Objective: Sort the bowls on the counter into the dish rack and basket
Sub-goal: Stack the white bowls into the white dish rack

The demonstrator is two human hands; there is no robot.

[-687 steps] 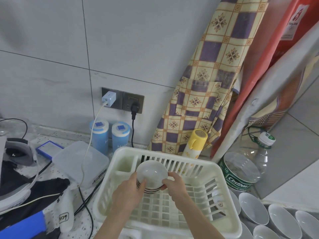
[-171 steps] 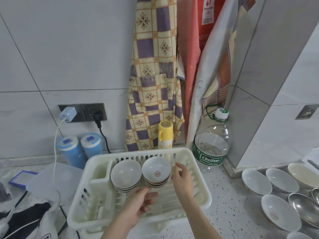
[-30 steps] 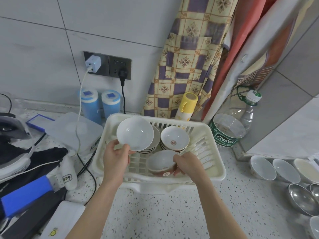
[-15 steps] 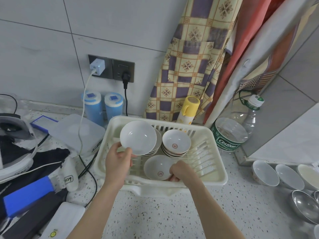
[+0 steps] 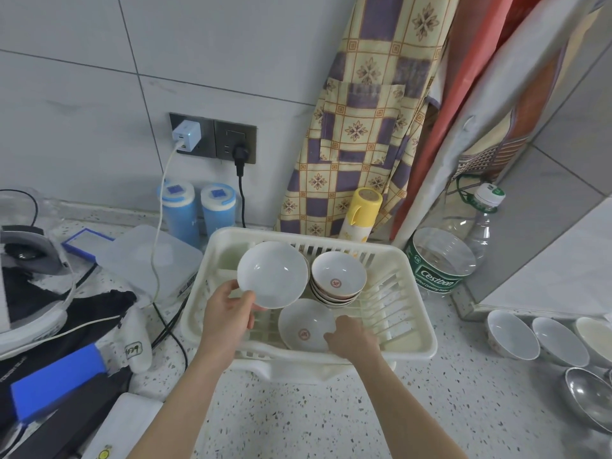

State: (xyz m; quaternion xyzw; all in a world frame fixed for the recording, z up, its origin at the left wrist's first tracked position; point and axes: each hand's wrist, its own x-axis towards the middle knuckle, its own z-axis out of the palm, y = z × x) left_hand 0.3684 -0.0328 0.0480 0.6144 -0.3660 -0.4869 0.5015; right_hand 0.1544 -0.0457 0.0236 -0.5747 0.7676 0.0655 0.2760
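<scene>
A white plastic dish rack (image 5: 414,326) stands on the speckled counter. My left hand (image 5: 228,313) grips the near rim of a plain white bowl (image 5: 273,273), held tilted above the rack's left side over a bowl stack that it hides. A stack of red-marked bowls (image 5: 337,281) sits at the rack's back middle. A single bowl with a red mark (image 5: 306,324) lies in the rack's front, and my right hand (image 5: 351,337) holds its right rim. More white bowls (image 5: 511,337) wait on the counter at the right.
A large plastic water bottle (image 5: 443,256) stands right of the rack, a yellow bottle (image 5: 361,213) behind it. Two blue canisters (image 5: 195,210), a clear lidded box (image 5: 145,256) and cables lie left. A steel bowl (image 5: 591,395) sits far right. Aprons hang at the wall.
The bowl in my right hand has gone down flatter onto the rack floor. My left hand has kept the plain bowl raised, shifting it slightly.
</scene>
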